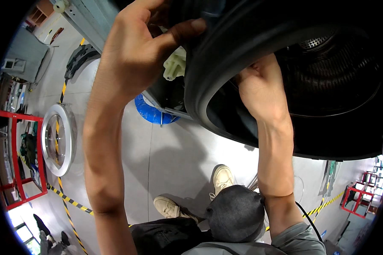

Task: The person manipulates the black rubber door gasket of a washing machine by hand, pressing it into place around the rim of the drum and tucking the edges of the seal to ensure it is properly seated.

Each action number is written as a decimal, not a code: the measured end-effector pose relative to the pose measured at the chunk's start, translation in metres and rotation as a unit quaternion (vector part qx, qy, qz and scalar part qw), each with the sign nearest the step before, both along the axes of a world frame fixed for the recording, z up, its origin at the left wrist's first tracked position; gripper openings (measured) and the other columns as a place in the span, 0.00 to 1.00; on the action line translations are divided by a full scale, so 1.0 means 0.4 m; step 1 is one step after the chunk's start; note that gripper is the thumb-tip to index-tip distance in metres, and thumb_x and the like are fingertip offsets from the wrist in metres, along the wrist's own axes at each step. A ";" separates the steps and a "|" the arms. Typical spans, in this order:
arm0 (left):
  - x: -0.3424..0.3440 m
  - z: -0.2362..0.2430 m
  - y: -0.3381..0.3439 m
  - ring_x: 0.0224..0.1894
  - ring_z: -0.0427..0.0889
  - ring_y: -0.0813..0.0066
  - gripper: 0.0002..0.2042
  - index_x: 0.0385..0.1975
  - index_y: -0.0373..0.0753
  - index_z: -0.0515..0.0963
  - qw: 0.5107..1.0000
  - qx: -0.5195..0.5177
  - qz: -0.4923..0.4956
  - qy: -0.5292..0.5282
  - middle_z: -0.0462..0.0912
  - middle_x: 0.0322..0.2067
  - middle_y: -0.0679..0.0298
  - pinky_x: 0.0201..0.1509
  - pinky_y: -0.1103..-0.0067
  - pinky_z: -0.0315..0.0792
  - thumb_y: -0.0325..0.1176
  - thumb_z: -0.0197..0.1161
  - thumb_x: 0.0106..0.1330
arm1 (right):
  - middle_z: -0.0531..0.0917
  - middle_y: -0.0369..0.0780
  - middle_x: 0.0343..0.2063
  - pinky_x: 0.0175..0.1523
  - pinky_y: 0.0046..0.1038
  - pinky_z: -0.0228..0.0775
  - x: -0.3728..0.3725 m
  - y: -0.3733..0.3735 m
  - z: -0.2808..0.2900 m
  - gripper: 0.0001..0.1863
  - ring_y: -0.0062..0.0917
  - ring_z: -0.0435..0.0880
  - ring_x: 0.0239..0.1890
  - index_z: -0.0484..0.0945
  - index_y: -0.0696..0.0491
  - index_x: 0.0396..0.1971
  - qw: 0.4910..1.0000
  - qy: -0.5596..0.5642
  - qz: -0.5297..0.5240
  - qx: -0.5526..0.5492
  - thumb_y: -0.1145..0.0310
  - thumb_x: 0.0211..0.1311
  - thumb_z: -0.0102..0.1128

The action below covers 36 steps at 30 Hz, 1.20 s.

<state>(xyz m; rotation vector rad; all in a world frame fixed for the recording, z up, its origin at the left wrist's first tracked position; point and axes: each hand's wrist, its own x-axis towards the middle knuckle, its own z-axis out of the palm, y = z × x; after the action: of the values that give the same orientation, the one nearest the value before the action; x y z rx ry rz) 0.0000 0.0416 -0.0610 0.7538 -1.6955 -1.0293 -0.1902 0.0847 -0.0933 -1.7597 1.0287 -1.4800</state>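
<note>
A black rubber door gasket (195, 85) curves around the round opening of a washing machine. My left hand (136, 42) is at its outer left side, thumb against the rubber and fingers curled, their tips hidden in shadow. Through the opening reaches my right hand (264, 87), its fingers bent in at the gasket's inner side; the fingertips are hidden. Behind it, a dark metal drum (340, 72) with a perforated patch shows. Below my left hand, a pale plastic part (175, 64) sits beside the gasket.
A round washer door with a silver frame (67, 140) is at the left. Nearby are a red metal frame (40, 157) and a black curved part (81, 57). A blue ring (151, 111) lies under the machine. Yellow-black tape (70, 199) marks the floor.
</note>
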 end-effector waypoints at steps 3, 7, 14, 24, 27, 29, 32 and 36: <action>0.008 -0.012 -0.012 0.49 0.80 0.79 0.16 0.56 0.29 0.73 0.994 0.072 -0.002 0.084 0.83 0.48 0.60 0.53 0.82 0.73 0.24 0.61 0.70 | 0.77 0.35 0.40 0.59 0.22 0.72 -0.017 -0.003 0.011 0.16 0.20 0.77 0.47 0.74 0.60 0.53 1.000 0.012 0.016 0.004 0.80 0.66 0.63; 0.069 -0.040 -0.026 0.47 0.79 0.80 0.16 0.56 0.29 0.74 0.961 0.194 0.060 0.187 0.83 0.46 0.60 0.51 0.83 0.73 0.26 0.60 0.71 | 0.76 0.35 0.39 0.58 0.22 0.73 -0.005 -0.012 0.018 0.14 0.19 0.76 0.45 0.75 0.59 0.50 0.998 -0.006 0.030 0.061 0.80 0.65 0.64; 0.062 -0.058 -0.079 0.48 0.79 0.77 0.19 0.57 0.26 0.73 0.997 -0.055 0.033 0.045 0.82 0.47 0.60 0.54 0.80 0.72 0.32 0.62 0.71 | 0.74 0.33 0.36 0.53 0.21 0.73 -0.030 -0.011 0.022 0.14 0.18 0.75 0.41 0.74 0.57 0.49 0.997 0.074 0.013 0.016 0.78 0.65 0.65; 0.149 -0.128 -0.080 0.53 0.84 0.62 0.25 0.47 0.33 0.80 0.905 -0.329 0.187 -0.194 0.86 0.45 0.58 0.57 0.70 0.78 0.34 0.80 0.50 | 0.85 0.45 0.45 0.60 0.33 0.75 -0.071 -0.051 -0.002 0.16 0.32 0.84 0.53 0.77 0.61 0.52 0.982 0.167 -0.072 0.044 0.86 0.65 0.57; 0.159 -0.112 -0.081 0.53 0.84 0.58 0.25 0.46 0.35 0.82 0.885 -0.339 0.155 -0.281 0.86 0.45 0.56 0.56 0.68 0.80 0.33 0.82 0.48 | 0.81 0.47 0.50 0.61 0.31 0.72 -0.064 -0.083 0.024 0.22 0.31 0.79 0.55 0.71 0.63 0.58 0.987 -0.005 0.099 0.122 0.83 0.64 0.62; 0.117 -0.073 -0.078 0.53 0.85 0.57 0.23 0.46 0.34 0.81 0.910 -0.290 0.115 -0.272 0.86 0.45 0.55 0.54 0.68 0.80 0.31 0.80 0.49 | 0.80 0.46 0.51 0.60 0.30 0.72 -0.065 -0.111 -0.009 0.22 0.29 0.79 0.54 0.71 0.62 0.57 0.993 -0.019 0.088 0.070 0.84 0.63 0.62; 0.038 -0.012 -0.044 0.51 0.83 0.63 0.20 0.48 0.31 0.77 0.962 -0.185 0.064 -0.189 0.84 0.45 0.56 0.53 0.71 0.77 0.28 0.73 0.55 | 0.82 0.47 0.49 0.59 0.30 0.73 -0.061 -0.110 -0.037 0.21 0.31 0.80 0.53 0.73 0.62 0.55 0.999 0.013 0.032 0.020 0.85 0.60 0.61; -0.013 0.031 0.003 0.48 0.79 0.76 0.17 0.53 0.26 0.71 0.999 -0.048 -0.011 -0.017 0.82 0.45 0.58 0.56 0.80 0.71 0.24 0.60 0.66 | 0.84 0.45 0.48 0.62 0.33 0.74 -0.051 -0.087 -0.047 0.18 0.33 0.83 0.55 0.74 0.62 0.54 0.986 0.119 -0.114 0.012 0.87 0.64 0.57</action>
<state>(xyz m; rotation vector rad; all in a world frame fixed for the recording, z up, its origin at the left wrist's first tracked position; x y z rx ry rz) -0.0050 0.0428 -0.0487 0.6943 -1.7733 -0.9476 -0.2106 0.0498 -0.1121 -1.8861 1.4041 -1.4041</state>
